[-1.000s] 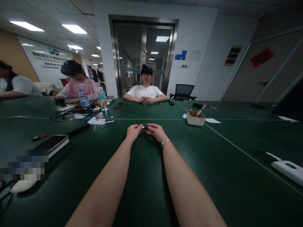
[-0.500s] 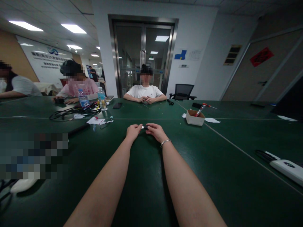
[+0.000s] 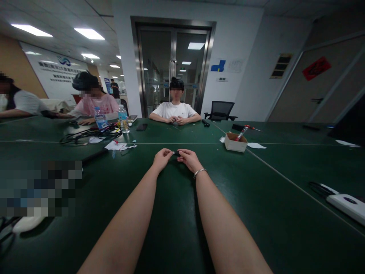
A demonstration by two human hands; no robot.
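Both of my hands meet over the middle of the green table (image 3: pixel 176 213). Between them is a small black piece with a silvery end (image 3: pixel 177 153), too small for me to tell its kind. My left hand (image 3: pixel 163 159) pinches the silvery end with thumb and forefinger. The black part sits in the closed fingertips of my right hand (image 3: pixel 188 159), which wears a bracelet (image 3: pixel 199 172) at the wrist.
Right of my hands stands a small open box (image 3: pixel 236 144) with a red-handled tool in it. To the left lie paper scraps (image 3: pixel 115 146), tangled black cables (image 3: pixel 85 135) and two bottles (image 3: pixel 123 120). A white device (image 3: pixel 346 203) lies far right. A person (image 3: pixel 175 112) sits opposite.
My left fingers have shifted slightly right along the small piece, so less of its silvery end shows. At the left, a person's arm has moved out to the side.
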